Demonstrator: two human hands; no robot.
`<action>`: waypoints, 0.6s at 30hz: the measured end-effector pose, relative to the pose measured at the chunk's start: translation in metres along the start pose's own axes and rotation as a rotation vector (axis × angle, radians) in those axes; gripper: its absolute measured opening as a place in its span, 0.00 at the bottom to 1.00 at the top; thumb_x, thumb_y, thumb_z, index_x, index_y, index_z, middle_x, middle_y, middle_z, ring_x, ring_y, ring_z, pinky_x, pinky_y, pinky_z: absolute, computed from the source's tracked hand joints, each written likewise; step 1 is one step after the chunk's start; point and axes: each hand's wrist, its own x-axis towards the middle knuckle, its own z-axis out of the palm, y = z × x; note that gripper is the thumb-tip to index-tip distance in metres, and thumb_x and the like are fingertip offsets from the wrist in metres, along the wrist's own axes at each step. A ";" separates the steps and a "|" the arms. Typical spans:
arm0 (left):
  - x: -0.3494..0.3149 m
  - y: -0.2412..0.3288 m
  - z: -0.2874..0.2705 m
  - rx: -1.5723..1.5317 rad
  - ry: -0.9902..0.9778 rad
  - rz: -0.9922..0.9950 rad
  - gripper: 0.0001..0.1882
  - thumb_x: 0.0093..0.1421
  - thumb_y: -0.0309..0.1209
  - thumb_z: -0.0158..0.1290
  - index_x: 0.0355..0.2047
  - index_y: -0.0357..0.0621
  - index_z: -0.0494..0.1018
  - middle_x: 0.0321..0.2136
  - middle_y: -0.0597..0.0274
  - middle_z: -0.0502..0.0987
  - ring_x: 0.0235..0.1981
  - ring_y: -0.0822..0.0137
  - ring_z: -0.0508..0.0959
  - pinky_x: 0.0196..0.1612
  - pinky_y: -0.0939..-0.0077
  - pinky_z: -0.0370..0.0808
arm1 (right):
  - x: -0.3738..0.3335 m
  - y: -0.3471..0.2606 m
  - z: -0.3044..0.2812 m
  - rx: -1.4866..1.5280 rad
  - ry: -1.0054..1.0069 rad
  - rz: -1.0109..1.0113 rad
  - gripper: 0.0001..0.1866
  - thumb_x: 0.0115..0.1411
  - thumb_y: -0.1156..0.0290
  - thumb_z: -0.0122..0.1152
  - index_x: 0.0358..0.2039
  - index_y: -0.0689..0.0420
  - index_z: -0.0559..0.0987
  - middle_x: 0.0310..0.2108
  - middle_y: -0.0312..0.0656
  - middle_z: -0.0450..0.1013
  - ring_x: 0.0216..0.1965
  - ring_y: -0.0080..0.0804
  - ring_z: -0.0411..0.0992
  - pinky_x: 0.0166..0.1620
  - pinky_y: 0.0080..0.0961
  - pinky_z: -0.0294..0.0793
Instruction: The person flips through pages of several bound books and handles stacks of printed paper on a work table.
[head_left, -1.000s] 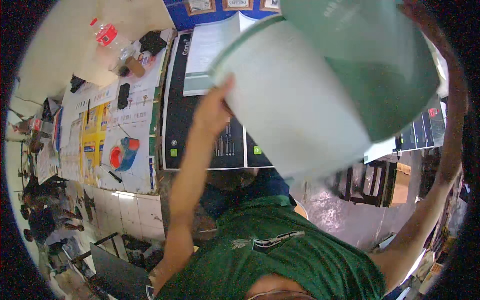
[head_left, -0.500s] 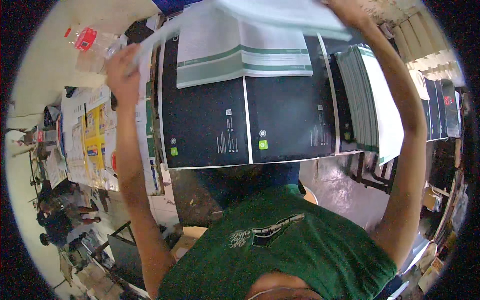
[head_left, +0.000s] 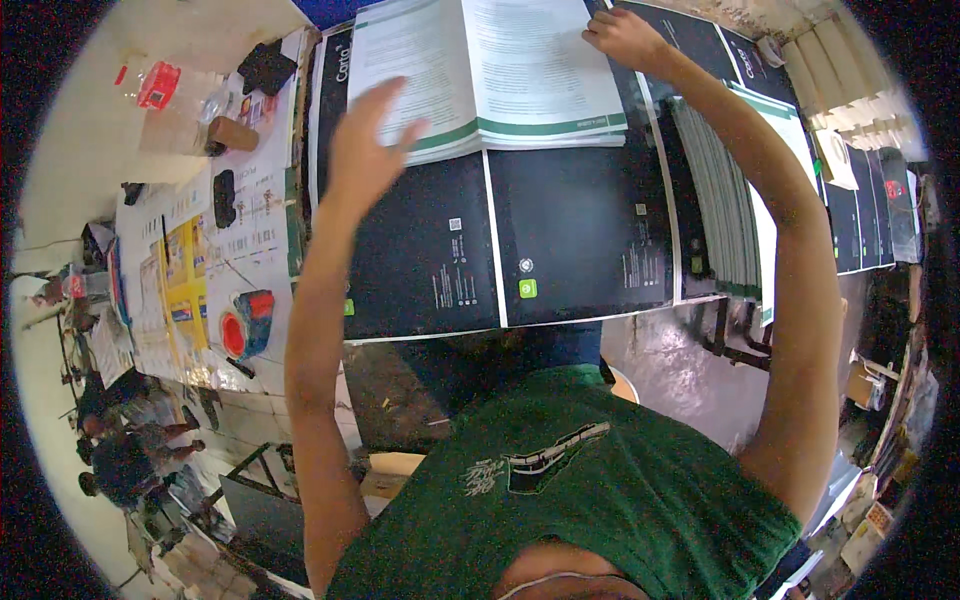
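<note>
Green-banded printed sheets (head_left: 545,75) on far half of black table covering (head_left: 580,225), likely light, floppy, easily creased, best held by opposite edges; left hand (head_left: 365,150) splayed over covering's left, right hand (head_left: 628,42) curled at far side, grip unclear.

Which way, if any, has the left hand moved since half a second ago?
Yes, rightward: the left hand, earlier left of the black table covering, now shows over it.

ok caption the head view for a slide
Left hand over, right hand at the edge of, green-banded printed sheets.
</note>
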 end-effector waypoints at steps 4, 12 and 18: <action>-0.004 0.029 0.037 0.057 -0.122 0.163 0.26 0.52 0.41 0.63 0.50 0.47 0.74 0.54 0.59 0.73 0.55 0.57 0.71 0.57 0.61 0.67 | 0.019 -0.007 -0.023 0.062 -0.217 0.101 0.18 0.59 0.77 0.58 0.51 0.61 0.73 0.50 0.42 0.72 0.56 0.29 0.67 0.58 0.27 0.65; 0.002 0.030 0.056 0.129 -0.115 0.211 0.16 0.52 0.42 0.62 0.38 0.48 0.80 0.46 0.64 0.80 0.52 0.62 0.75 0.55 0.62 0.67 | 0.149 0.053 -0.013 0.605 0.371 0.202 0.16 0.56 0.59 0.56 0.34 0.60 0.81 0.32 0.53 0.77 0.35 0.53 0.75 0.40 0.45 0.74; -0.013 0.022 0.054 0.091 -0.089 0.167 0.14 0.52 0.42 0.62 0.36 0.50 0.81 0.45 0.68 0.80 0.50 0.63 0.77 0.54 0.60 0.67 | 0.276 0.010 0.025 0.761 0.452 0.371 0.11 0.52 0.66 0.51 0.30 0.55 0.81 0.30 0.54 0.77 0.34 0.55 0.75 0.39 0.47 0.75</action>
